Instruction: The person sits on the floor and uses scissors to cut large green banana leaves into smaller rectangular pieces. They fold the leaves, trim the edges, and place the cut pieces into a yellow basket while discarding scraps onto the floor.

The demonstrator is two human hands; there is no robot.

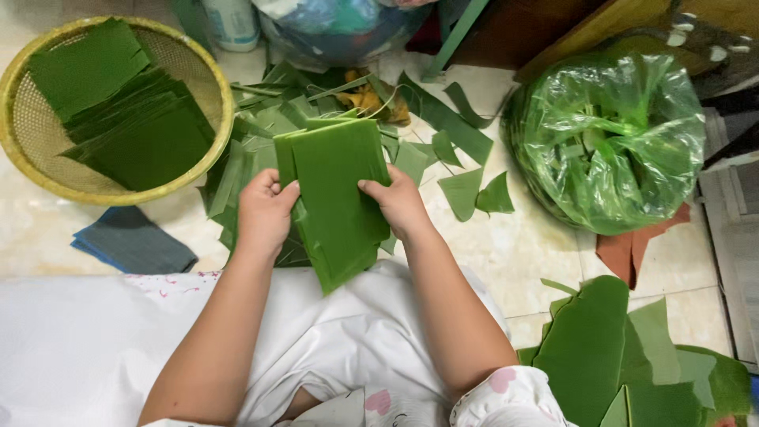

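Both hands hold a folded stack of green banana leaf pieces (336, 198) above my lap. My left hand (265, 213) grips its left edge with the thumb on top. My right hand (398, 202) pinches its right edge. The stack's near end is ragged and hangs over my white clothing. Beneath it on the floor lies a heap of leaf trimmings (261, 130).
A yellow woven basket (24, 158) at the upper left holds several cut square leaves. A clear green plastic bag (609, 142) of leaves sits at the right. Larger leaves (601, 348) lie at the lower right. A dark cloth (134, 241) lies at the left.
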